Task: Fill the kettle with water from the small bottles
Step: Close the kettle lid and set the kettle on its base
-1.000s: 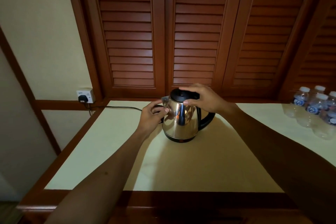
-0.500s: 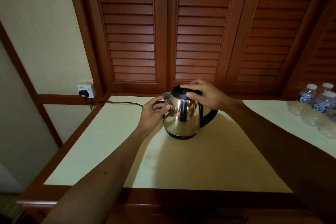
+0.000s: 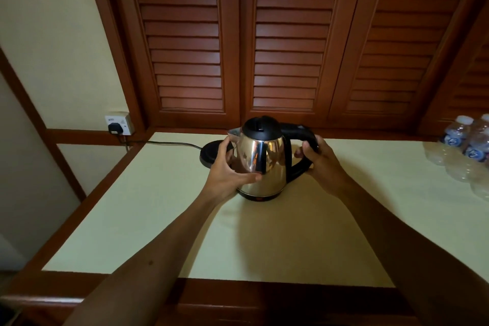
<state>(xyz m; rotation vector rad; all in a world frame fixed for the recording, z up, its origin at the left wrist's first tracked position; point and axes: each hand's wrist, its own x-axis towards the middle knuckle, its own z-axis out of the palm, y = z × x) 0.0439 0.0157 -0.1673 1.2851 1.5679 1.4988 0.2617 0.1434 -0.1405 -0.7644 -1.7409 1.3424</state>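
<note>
Head view: both hands' grip holds kettle (image 3: pixel 260 159); base (image 3: pixel 213 155) behind, bottles (image 3: pixel 468 143) seemingly right.

One steel kettle (image 3: pixel 260 159) at centre, one black base (image 3: pixel 211 156) at its nine o'clock. At three o'clock, a cluster of small bottles (image 3: pixel 465 145): two white caps seen, two blue labels, further ones cut off, total unclear. One wall socket (image 3: pixel 119 124), one plug (image 3: pixel 114 128), one cord (image 3: pixel 169 143) at ten o'clock. Two hands: left hand (image 3: pixel 227 174), right hand (image 3: pixel 317 159).
</note>
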